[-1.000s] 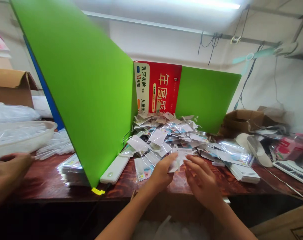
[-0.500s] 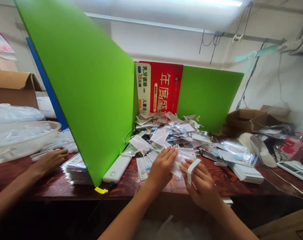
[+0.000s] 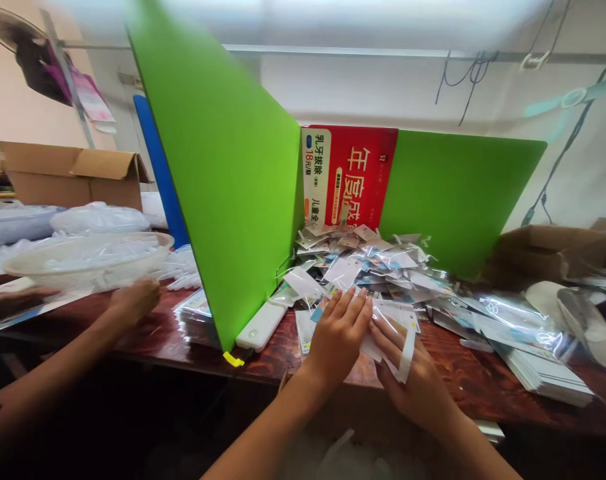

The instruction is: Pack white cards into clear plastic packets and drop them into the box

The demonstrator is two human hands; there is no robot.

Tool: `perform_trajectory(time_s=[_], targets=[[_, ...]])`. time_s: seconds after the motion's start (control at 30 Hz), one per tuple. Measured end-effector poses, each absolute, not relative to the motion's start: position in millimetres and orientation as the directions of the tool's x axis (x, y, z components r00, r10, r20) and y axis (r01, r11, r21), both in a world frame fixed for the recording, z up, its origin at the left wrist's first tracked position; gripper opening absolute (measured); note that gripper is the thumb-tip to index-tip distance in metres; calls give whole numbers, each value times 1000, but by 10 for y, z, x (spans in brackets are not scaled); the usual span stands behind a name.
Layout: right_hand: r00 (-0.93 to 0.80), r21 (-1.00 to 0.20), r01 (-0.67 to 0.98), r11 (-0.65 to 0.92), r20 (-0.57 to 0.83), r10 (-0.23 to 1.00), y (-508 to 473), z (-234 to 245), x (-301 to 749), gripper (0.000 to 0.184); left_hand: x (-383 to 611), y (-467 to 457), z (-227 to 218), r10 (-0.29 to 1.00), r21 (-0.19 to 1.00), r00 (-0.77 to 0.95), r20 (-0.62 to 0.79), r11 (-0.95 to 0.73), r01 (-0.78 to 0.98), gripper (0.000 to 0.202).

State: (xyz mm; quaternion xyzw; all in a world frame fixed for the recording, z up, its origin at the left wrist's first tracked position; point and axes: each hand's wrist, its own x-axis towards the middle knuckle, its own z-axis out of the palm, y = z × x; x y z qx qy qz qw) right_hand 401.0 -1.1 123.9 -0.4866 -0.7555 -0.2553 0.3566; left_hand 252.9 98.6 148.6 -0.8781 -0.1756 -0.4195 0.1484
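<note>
My left hand (image 3: 339, 330) lies with its fingers stretched out, close together, over a clear plastic packet with a pale card (image 3: 370, 348) at the table's front edge. On the packet's other side, my right hand (image 3: 410, 373) grips it, fingers partly covered by the clear film. A narrow white strip (image 3: 407, 352) hangs across the right fingers. My fingertips nearly meet over the packet. Just beyond both hands rises a heap of similar carded packets (image 3: 383, 257).
Green panels (image 3: 243, 187) stand left and behind. A white power bank (image 3: 263, 325) lies by the left panel, a stack of cards (image 3: 547, 373) at right. Beyond the left panel, a co-worker's hand (image 3: 135, 303) is near a white basin (image 3: 90, 270).
The view has swung left, so the scene sits farther right. My left fingers have moved over the packet toward my right hand. A second co-worker hand with a card now shows at far left.
</note>
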Motion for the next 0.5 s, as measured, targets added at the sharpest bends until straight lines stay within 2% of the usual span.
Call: perform_trajectory(time_s=[0.2,0.5], targets=[[-265,0,898,441,798,541,-41,1323,3945,64,2500,935,1522,127,-189,544,830,-853,487,37],[-230,-74,879,472,800,554,-196,1362,4054,52,2605,818,1572,33,-227,539,842,-884,409,37]])
